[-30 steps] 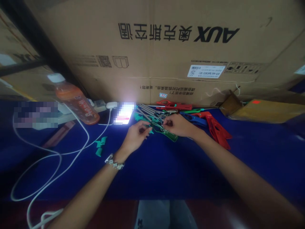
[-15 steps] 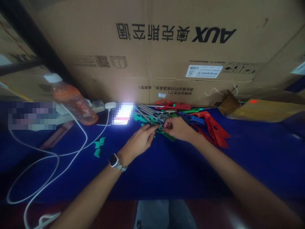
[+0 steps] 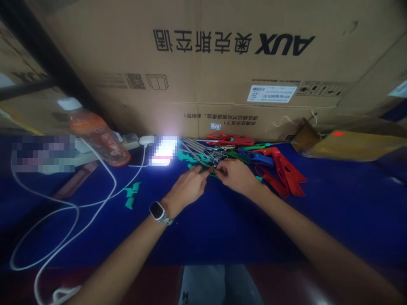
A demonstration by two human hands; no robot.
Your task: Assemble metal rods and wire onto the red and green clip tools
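Note:
My left hand, with a watch on its wrist, reaches into the front of a pile of parts. Its index finger points at a tiny metallic piece, while the other fingers curl under; what they hold is hidden. My right hand meets it from the right, thumb and index finger pinched on something too small to name. Behind the fingertips lie grey metal tubes, teal plastic pieces and thin bent wires. A blue plastic handle-shaped piece and red ones are right of my right hand.
A big cardboard box stands behind the blue tabletop. At left are an orange drink bottle, a bright phone-like screen, looping white cables and loose teal pieces. A yellow package lies at right.
Both hands have shifted slightly, with my right hand a little lower and turned. The green strip seen beneath the fingers before is now mostly covered.

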